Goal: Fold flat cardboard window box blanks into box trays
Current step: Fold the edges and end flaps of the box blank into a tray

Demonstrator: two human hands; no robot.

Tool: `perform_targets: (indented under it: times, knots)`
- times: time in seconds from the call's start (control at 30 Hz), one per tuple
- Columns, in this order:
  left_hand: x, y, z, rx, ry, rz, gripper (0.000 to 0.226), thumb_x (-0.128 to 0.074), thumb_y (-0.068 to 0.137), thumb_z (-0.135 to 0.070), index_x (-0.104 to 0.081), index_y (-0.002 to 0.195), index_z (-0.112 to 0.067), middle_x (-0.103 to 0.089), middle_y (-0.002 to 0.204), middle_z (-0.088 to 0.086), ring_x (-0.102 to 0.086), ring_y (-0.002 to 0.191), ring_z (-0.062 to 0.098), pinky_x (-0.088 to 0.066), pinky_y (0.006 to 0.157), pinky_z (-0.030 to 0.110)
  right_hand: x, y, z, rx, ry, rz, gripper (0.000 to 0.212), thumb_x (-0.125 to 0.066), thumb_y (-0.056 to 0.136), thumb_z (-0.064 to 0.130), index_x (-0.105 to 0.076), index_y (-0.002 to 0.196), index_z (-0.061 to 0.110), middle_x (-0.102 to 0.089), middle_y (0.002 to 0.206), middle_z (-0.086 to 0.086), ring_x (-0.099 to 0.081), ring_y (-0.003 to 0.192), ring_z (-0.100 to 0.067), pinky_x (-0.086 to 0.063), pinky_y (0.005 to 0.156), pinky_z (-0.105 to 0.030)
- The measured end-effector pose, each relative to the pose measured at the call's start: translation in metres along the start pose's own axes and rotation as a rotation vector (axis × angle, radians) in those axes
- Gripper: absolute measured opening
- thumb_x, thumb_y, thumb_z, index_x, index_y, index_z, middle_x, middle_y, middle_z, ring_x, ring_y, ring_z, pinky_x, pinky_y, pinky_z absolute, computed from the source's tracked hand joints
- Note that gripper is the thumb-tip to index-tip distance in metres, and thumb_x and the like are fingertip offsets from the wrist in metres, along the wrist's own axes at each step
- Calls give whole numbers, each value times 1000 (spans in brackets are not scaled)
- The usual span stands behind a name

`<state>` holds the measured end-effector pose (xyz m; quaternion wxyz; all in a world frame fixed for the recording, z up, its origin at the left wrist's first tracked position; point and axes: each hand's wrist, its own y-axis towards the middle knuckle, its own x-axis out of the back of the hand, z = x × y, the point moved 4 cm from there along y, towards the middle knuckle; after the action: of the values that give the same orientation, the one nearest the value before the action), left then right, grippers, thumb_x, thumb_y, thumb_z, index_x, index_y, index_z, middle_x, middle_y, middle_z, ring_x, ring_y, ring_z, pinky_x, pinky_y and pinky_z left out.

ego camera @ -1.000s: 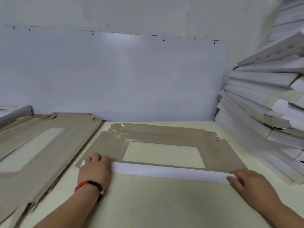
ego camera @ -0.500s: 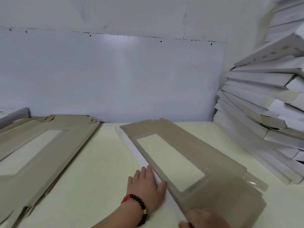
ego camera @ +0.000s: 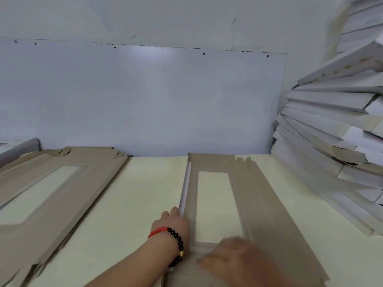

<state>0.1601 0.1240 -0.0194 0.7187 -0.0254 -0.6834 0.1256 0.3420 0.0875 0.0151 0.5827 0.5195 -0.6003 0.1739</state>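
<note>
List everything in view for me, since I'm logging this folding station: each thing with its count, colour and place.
Box blank being worked: one, brown with a clear window, centre of the table, long side pointing away; a white strip shows along its left edge.
Stack of flat blanks: one pile, count unclear, brown, left side of the table.
Folded box trays: one leaning pile, count unclear, white with brown edges, right side.
Table: one, pale yellow.
Board: one, white, standing against the wall behind the table.
Bead bracelet: one, red and black, on the left wrist.
Left hand: at the blank's left edge.
Right hand: blurred, on the blank's near end.
</note>
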Motion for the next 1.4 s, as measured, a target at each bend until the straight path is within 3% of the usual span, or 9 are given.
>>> perform_targets:
  times: [0.13, 0.27, 0.4, 0.5, 0.73, 0.97, 1.13, 1.23, 1.4]
  knots:
    - [1, 1, 6, 18, 159, -83, 42, -42, 90, -9, -48, 131, -13, -31, 136, 9, -42, 115, 27, -36, 78, 35, 13, -22, -73, -122, -370, 205, 49, -42, 74, 12, -74, 105, 34, -69, 113, 13, -68, 102, -15, -47, 93, -25]
    - [6, 6, 22, 39, 213, -148, 47, -35, 92, -11, -42, 139, -12, -18, 148, 12, -37, 122, 29, -33, 82, 36, 7, -57, -110, -266, -537, 327, 61, -30, 70, 9, -77, 101, 31, -71, 114, -2, -70, 100, -28, 1, 114, -35]
    - [13, 15, 36, 28, 269, -123, 44, -34, 93, -13, -49, 134, -17, -9, 156, 10, -26, 135, 33, -32, 97, 40, -3, -53, -96, -144, -372, 345, 32, -52, 79, 23, -76, 96, 38, -71, 113, 9, -67, 107, -19, -12, 109, -34]
    - [15, 20, 39, 2, 274, -105, 42, -34, 94, -15, -54, 131, -21, -2, 160, 9, -7, 145, 37, -13, 116, 49, -14, -34, -82, -70, -178, 394, 29, -88, 59, 30, -72, 82, 39, -70, 97, 24, -67, 105, -7, -45, 101, -32]
    - [13, 21, 13, -83, -46, -79, 31, -36, 97, -28, -61, 108, -15, -59, 118, 7, -51, 114, 27, -40, 91, 32, -31, 7, -46, -12, -200, 289, 34, -88, 45, 29, -58, 60, 31, -49, 49, 15, -53, 45, -1, -55, 88, -29]
    - [20, -5, -19, -248, -490, 123, 68, -25, 77, -80, -64, 102, -30, -66, 102, -7, -58, 96, 13, -45, 88, 31, -55, 48, 10, -51, -145, 208, 30, -85, 47, 50, -71, 60, 27, -61, 52, 9, -56, 44, -10, -41, 43, -18]
    - [9, -23, 1, -408, -320, 134, 83, -35, 59, -96, -57, 106, -31, -63, 104, -9, -59, 103, 14, -48, 95, 35, -41, 49, 10, -104, 193, 131, 32, -58, 86, 50, -68, 104, 25, -65, 101, 6, -62, 93, -14, -41, 78, -22]
    - [-2, -27, 14, -402, -67, 18, 81, -48, 63, -86, -47, 120, -28, -55, 122, -7, -49, 119, 15, -43, 100, 34, -43, 36, -10, -84, 235, 352, 30, -51, 88, 30, -59, 115, 20, -58, 119, -3, -53, 109, -26, -42, 89, -33]
    - [0, -30, 20, -313, 114, -98, 24, -43, 92, -19, -48, 115, -19, -60, 113, 7, -57, 106, 29, -46, 86, 37, -45, 0, -69, -279, 102, 466, 37, -38, 88, 15, -52, 118, 31, -59, 121, 5, -54, 112, -21, -42, 86, -33]
